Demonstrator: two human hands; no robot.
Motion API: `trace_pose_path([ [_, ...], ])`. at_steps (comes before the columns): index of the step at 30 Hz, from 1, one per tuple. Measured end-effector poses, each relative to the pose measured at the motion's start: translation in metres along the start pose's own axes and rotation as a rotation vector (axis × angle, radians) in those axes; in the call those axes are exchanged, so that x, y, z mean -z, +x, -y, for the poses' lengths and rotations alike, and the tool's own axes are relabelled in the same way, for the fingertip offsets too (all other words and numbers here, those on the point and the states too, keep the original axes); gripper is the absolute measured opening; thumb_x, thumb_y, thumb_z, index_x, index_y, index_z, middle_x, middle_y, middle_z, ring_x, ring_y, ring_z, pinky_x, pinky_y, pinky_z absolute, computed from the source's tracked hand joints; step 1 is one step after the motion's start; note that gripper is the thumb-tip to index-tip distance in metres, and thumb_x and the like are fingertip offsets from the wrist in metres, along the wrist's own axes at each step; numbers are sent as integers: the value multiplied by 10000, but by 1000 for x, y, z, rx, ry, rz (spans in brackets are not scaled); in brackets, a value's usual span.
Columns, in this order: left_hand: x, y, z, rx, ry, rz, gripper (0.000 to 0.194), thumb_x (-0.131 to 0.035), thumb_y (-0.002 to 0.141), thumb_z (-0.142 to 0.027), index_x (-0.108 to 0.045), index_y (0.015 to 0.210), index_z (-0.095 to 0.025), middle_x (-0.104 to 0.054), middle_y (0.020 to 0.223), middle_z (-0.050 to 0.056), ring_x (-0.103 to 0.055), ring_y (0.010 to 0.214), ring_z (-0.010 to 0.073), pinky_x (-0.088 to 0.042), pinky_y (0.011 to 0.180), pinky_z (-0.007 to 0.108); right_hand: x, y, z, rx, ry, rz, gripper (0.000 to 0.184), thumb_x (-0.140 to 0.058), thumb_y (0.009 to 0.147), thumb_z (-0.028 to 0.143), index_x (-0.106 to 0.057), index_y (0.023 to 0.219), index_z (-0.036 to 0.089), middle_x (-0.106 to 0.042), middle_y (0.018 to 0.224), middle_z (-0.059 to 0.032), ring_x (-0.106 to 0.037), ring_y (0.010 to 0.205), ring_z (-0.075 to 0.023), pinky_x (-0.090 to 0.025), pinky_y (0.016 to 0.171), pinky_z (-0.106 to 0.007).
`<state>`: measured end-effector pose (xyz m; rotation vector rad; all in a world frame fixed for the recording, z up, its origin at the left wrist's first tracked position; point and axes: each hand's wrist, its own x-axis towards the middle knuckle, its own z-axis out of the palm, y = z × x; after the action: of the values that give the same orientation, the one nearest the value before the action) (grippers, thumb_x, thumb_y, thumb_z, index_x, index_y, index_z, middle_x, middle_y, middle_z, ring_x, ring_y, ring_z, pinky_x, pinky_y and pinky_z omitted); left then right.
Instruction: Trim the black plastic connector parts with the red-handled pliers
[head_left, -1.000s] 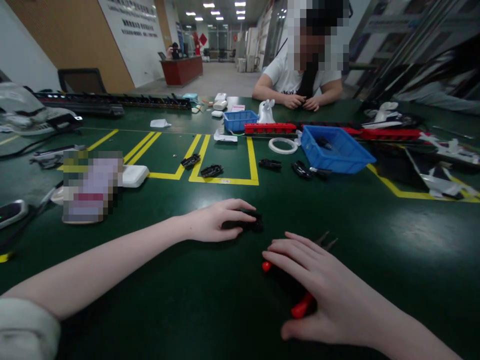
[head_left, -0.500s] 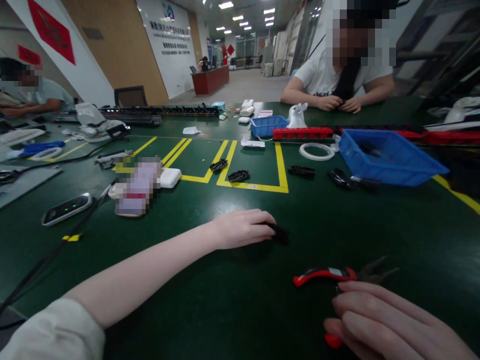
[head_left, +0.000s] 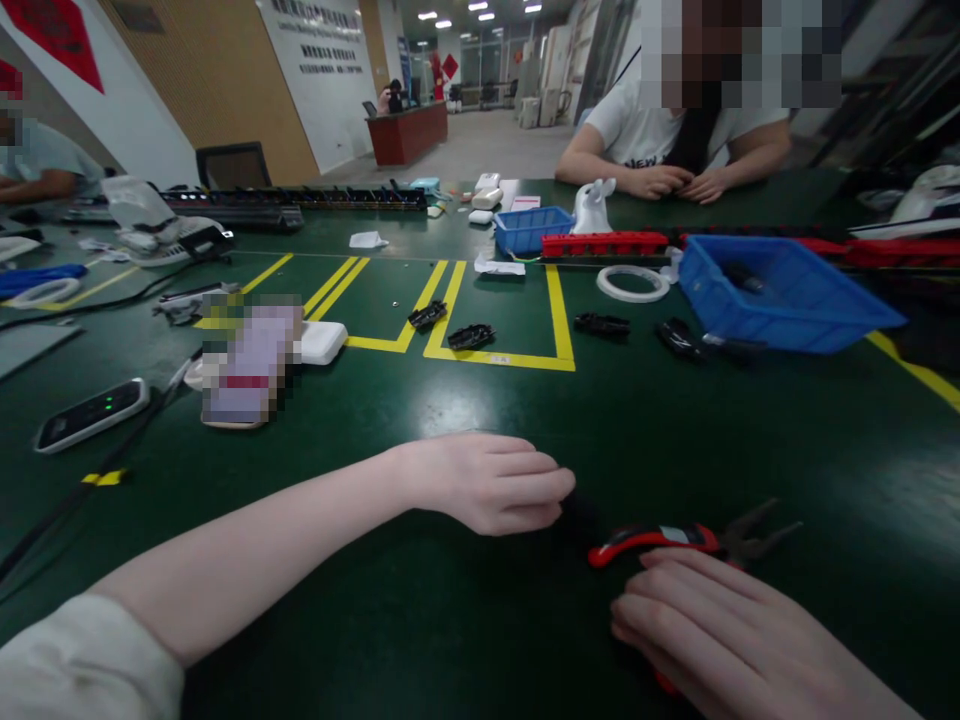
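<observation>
At four o'clock on the green table (head_left: 375, 400), twelve being its far side, the pliers (head_left: 705, 538) are seen lying with their jaws spread and pointed roughly toward three. No finished piece can be made out by the hands, so the work is judged to be at an early stage. At least four dark parts (head_left: 471, 337) are laid out between twelve and two o'clock, clear of both hands, and another dark item (head_left: 742, 277) is contained in the blue bin (head_left: 817, 320) at three. How much is left to be handled cannot be told.

The left hand (head_left: 495, 485) is held palm down at six o'clock, its bent fingers drawn together and pointed toward three. Just by its fingertips a dark piece (head_left: 580, 512) is dimly shown; whether it is gripped cannot be told. The right hand (head_left: 705, 620) is placed between four and five o'clock, its fingers curved over the pliers' lower handle, while the upper handle is left mostly uncovered. Its thumb is hidden, so whether the handle is clasped cannot be told.
</observation>
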<state>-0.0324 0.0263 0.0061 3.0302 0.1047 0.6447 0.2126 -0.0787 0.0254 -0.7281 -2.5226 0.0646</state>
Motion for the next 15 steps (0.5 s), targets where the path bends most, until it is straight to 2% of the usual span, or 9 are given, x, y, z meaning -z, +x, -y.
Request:
trace_pose_path([
  [2, -1, -3, 2, 76, -46, -20, 294, -403, 1052, -209, -681, 1083, -117, -721, 1098, 145, -708, 986, 207, -603, 839, 306, -1, 6, 2, -24, -22, -18, 329, -381, 986, 116, -672, 899, 243, -749, 755, -2, -698, 644, -147, -566, 637, -252],
  [7, -3, -8, 8, 186, -261, -110, 221, -507, 1026, -230, -665, 1098, -93, -681, 1159, 163, -691, 1029, 205, -598, 868, 301, -12, -7, -1, -126, -60, -58, 256, -486, 965, 150, -647, 1156, 206, -773, 971, -37, -737, 812, -163, -587, 750, -271],
  [11, -3, -8, 7, 224, -344, -63, 198, -512, 1020, -233, -668, 1019, -111, -674, 1177, 153, -696, 1015, 202, -606, 853, 304, -17, -12, -3, -177, -27, -72, 275, -533, 938, 146, -638, 1182, 218, -768, 972, -40, -732, 803, -166, -587, 711, -278],
  [15, -3, -8, 7, 272, -365, -53, 178, -538, 1008, -244, -660, 942, -132, -669, 1183, 131, -694, 1008, 193, -601, 849, 301, -16, -4, -2, -200, -48, -92, 266, -547, 924, 132, -645, 1159, 210, -760, 979, -53, -721, 798, -169, -578, 685, -282],
])
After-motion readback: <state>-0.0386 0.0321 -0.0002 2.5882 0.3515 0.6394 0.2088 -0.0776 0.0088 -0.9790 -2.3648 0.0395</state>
